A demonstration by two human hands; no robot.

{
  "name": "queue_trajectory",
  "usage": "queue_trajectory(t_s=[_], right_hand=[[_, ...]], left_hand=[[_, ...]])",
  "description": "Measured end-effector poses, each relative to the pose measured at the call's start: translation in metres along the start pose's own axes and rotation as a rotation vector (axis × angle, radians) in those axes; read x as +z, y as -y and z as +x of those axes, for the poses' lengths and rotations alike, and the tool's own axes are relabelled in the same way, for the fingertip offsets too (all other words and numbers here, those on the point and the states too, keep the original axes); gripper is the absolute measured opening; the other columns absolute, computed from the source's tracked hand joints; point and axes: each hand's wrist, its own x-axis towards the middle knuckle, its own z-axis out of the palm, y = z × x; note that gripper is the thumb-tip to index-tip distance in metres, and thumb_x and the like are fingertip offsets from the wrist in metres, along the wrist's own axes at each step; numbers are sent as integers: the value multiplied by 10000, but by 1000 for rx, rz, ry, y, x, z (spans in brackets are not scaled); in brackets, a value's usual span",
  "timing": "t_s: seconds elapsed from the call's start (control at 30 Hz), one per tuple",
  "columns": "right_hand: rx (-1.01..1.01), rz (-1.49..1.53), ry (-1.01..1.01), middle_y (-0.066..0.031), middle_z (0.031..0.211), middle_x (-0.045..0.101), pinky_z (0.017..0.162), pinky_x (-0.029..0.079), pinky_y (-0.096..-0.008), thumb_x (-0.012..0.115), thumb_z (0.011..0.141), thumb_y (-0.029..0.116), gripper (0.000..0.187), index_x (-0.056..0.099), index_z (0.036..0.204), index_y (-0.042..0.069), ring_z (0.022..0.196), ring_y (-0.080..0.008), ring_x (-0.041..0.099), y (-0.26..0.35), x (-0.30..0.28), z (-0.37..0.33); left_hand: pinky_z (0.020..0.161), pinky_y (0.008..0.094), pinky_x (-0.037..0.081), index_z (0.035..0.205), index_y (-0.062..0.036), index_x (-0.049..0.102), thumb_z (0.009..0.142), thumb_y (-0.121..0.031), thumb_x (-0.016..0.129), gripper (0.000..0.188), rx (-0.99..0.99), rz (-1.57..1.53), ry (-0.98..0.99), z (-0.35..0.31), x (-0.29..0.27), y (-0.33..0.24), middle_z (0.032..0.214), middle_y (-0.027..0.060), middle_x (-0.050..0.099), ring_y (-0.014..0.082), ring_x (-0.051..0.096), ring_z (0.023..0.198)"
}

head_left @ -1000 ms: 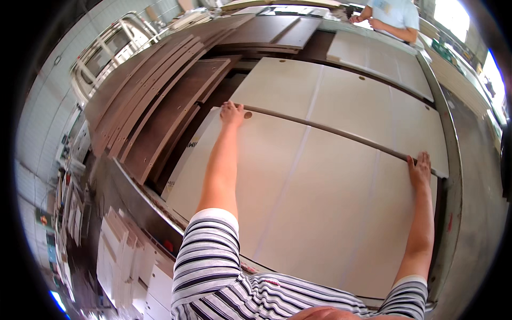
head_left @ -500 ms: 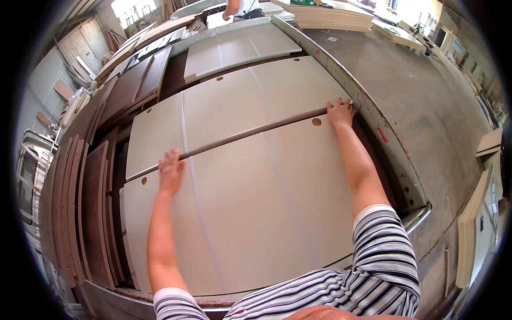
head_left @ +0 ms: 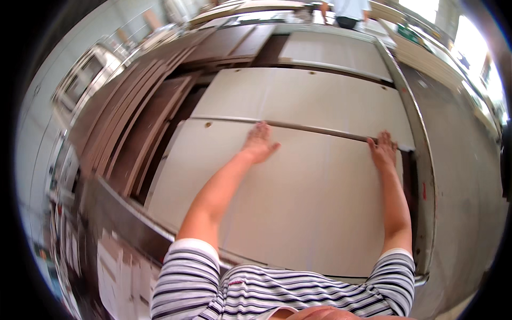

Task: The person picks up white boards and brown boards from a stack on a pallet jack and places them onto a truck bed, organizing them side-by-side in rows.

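Observation:
A large beige panel (head_left: pixel 298 202) lies flat in front of me, with a round hole near its far left corner. My left hand (head_left: pixel 260 145) rests on it, fingers spread and thumb out, fingertips at its far edge. Near the far right corner, my right hand (head_left: pixel 384 152) lies open on the same edge, its thumb apart. Beyond a narrow dark gap is a second beige panel (head_left: pixel 304 98) with several small holes along its far side. Neither hand grips anything.
A third pale panel (head_left: pixel 336 53) lies farther back. Dark brown boards (head_left: pixel 138 117) are stacked at the left. A metal side wall (head_left: pixel 418 144) runs along the right, with concrete floor (head_left: pixel 458 176) beyond. Another person (head_left: pixel 349 9) stands at the far end.
The view has swung left. My left hand has shifted a little right along the panel's far edge, away from the hole. My right hand stays near the far right corner.

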Motion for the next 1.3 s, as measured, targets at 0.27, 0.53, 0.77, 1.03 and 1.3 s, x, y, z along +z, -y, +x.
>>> queue_trajectory(t_s=[0.27,0.53,0.77,1.03,1.3], right_hand=[[-69,-129,-101,-168,1481,376,1093,272,-487,320,953,621,769,434,1369,-15,1397,-296,309,-39,36,25],[-748,-785,-39,-202,1283,536,1016,420,-387,433,973,268,419,490,1287,-3,1208,-301,516,-127,107,134],[-1050,249,-300,-170,1389,493,1079,354,-376,485,991,238,460,430,1405,44,1283,-252,480,175,-28,84],[-1476,602,591,-129,1057,671,896,477,-351,568,948,205,251,611,1116,24,1010,-255,638,391,-139,-538],[-884,192,1637,-80,968,673,717,534,-298,615,937,263,251,606,1066,48,820,-151,664,421,134,-665]], left_hand=[[1069,429,380,1383,42,383,940,-334,592,617,402,-390,-340,-323,-143,-88,1400,236,439,363,426,1308],[873,381,496,1323,-51,429,877,-101,636,494,-1068,-773,-819,-610,73,-142,1137,150,577,292,592,1018],[890,474,481,1110,-10,606,853,-310,616,396,-1329,-700,150,-771,337,-234,1137,252,559,405,571,1055],[839,381,516,1143,-21,612,856,-345,645,434,-1979,-1337,-462,-883,320,-288,1045,188,679,289,660,977],[722,309,512,1114,-1,603,903,-283,601,352,-2158,-1574,-1094,-948,351,-325,875,101,671,170,643,794]])
